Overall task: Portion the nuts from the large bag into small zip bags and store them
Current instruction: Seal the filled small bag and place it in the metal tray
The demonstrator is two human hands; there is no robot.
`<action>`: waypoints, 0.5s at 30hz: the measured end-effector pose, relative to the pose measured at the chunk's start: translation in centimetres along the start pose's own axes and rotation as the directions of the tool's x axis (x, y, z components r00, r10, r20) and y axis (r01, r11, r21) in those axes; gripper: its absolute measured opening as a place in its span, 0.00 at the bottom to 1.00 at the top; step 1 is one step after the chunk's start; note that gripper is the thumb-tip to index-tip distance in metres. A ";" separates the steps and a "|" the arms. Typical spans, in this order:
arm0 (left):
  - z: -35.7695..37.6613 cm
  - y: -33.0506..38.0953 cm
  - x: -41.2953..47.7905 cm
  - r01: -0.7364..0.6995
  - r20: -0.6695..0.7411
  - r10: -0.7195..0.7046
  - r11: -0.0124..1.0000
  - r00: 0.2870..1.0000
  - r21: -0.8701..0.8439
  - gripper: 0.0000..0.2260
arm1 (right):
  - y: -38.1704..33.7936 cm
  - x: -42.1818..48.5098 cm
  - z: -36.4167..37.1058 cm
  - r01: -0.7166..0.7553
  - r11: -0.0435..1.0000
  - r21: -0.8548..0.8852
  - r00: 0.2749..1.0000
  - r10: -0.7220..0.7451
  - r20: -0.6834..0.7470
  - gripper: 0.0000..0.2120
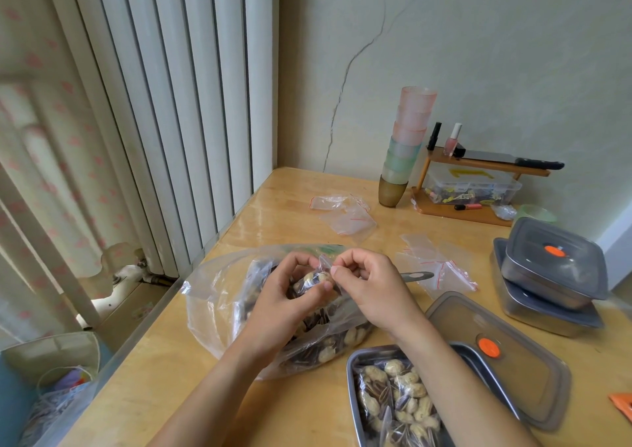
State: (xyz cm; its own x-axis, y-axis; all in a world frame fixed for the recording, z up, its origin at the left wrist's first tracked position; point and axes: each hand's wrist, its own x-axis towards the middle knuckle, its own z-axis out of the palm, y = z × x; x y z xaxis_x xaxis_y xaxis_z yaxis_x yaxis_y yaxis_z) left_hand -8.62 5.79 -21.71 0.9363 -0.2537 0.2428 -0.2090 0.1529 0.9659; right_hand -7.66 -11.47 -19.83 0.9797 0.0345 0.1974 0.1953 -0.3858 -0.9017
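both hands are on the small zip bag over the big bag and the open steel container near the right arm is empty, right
Not empty: the head view shows the steel container holding filled bags of nuts. The rest is right: left hand and right hand pinch the small zip bag over the big bag.

Desk: glossy yellow-tan wood. Large bag near left edge: clear film, beige nuts plus black-and-white striped seeds. Zip bag above it: clear, same beige mix. Empty zip bags toward far edge: clear, thin red seal line. Steel tray at near edge: silver-grey. Lid beside it: smoky grey, orange valve. Stacked boxes at right edge: grey, orange dot. Cup stack at far edge: pink top, mint middle, brown bottom. Curtain: cream, pink-red repeating motif. Radiator: white.
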 end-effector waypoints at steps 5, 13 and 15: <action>0.1 0.0 -0.1 0.002 -0.011 -0.002 1.000 1.000 0.025 0.08 | -0.4 -0.1 0.0 0.039 0.997 -0.069 0.999 -0.041 -0.022 0.07; 0.0 0.3 -0.1 -0.030 0.010 0.030 0.998 1.000 0.056 0.08 | -0.5 -0.2 0.0 0.014 1.000 0.015 1.000 -0.014 0.000 0.04; 0.1 0.3 -0.1 -0.034 0.013 0.033 0.998 0.999 0.061 0.08 | -0.4 -0.2 -0.1 0.024 1.000 0.000 0.999 -0.024 -0.023 0.05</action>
State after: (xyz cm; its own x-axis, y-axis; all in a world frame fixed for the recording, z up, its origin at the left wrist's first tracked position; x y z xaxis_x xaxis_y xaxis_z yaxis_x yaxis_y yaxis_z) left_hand -8.79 5.80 -21.41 0.9253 -0.2607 0.2756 -0.2572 0.1031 0.9608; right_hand -7.92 -11.44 -19.50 0.9734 0.0226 0.2279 0.2188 -0.3851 -0.8965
